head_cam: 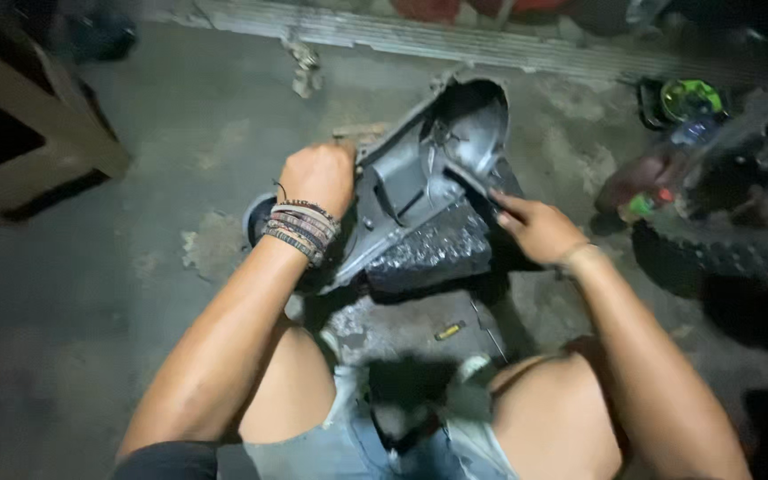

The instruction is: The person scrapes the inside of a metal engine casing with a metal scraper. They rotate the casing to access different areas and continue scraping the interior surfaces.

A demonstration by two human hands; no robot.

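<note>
A grey metal engine cover (420,169) lies tilted on a dark, glittering block (433,253) on the concrete floor in front of my knees. My left hand (317,176), its wrist wrapped in several braided bands, grips the cover's left edge. On the cover's right edge rests my right hand (535,227), fingers pressed against it near the block. A round dark opening shows at the cover's far end.
A knobby tyre (722,240) stands at the right with a plastic bottle (660,173) beside it. A green-lidded container (686,98) sits at the back right. A wooden bench (37,133) is at the left. A small yellow-handled tool (449,331) lies near my knees.
</note>
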